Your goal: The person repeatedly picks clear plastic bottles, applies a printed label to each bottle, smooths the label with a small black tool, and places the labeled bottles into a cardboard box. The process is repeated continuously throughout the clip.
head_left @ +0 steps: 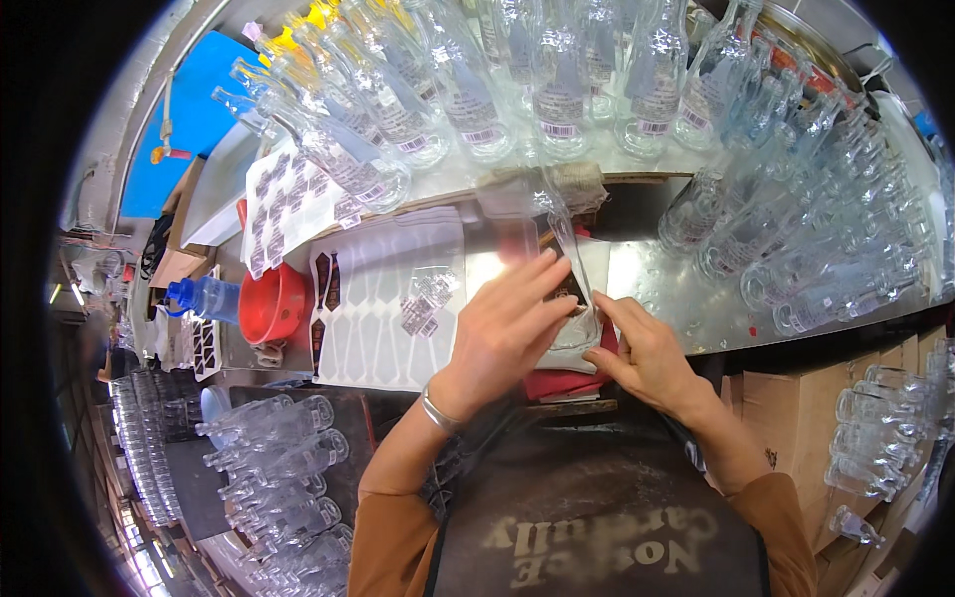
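Both hands, left hand (507,323) and right hand (642,353), grasp a clear glass bottle (552,239), fingers pressing its label (half-peeled sticker sheet (383,298) beside; many labelled bottles (557,90) beyond).

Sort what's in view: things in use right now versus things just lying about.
In use: clear glass bottle, dark label on it, left hand, right hand, label sheet.
Lying about: red funnel, blue-capped bottle, cardboard box, blue board.
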Action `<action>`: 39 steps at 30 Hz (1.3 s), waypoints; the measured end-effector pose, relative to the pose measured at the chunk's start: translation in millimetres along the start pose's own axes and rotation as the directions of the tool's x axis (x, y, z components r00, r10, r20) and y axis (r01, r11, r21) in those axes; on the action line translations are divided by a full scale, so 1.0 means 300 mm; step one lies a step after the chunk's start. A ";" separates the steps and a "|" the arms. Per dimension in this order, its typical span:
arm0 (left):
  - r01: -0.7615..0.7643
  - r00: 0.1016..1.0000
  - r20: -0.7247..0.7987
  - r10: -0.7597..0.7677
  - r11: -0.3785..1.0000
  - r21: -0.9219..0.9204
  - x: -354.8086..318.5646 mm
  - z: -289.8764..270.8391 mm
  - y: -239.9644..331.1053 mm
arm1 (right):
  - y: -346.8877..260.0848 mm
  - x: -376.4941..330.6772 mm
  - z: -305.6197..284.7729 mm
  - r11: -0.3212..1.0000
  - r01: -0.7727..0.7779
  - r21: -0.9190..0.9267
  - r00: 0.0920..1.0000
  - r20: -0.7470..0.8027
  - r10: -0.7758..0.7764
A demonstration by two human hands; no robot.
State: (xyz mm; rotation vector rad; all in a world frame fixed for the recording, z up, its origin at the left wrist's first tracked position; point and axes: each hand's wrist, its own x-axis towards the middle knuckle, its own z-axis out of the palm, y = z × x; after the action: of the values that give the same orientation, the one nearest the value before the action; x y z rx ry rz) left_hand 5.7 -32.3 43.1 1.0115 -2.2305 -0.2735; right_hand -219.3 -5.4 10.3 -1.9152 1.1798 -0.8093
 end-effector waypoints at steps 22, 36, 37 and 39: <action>0.278 0.959 -0.014 -0.281 0.953 -0.125 0.047 0.043 -0.095 | -0.009 0.142 0.016 0.959 -0.178 0.219 0.984 0.014 0.180; 0.294 0.954 -0.016 -0.298 0.949 -0.117 0.065 0.040 -0.095 | -0.015 0.152 0.014 0.955 -0.188 0.231 0.981 0.006 0.192; 0.295 0.954 -0.018 -0.298 0.949 -0.112 0.066 0.040 -0.095 | -0.009 0.151 0.017 0.955 -0.178 0.239 0.983 0.005 0.182; 0.295 0.954 -0.024 -0.299 0.948 -0.117 0.068 0.041 -0.091 | 0.000 0.150 0.022 0.950 -0.167 0.263 0.985 0.003 0.172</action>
State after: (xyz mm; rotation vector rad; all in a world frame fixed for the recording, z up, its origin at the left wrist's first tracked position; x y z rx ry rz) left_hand 4.1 -66.8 31.8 1.2789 -1.9971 -0.5003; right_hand -196.9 -44.9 12.7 -1.5710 1.1676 -0.8468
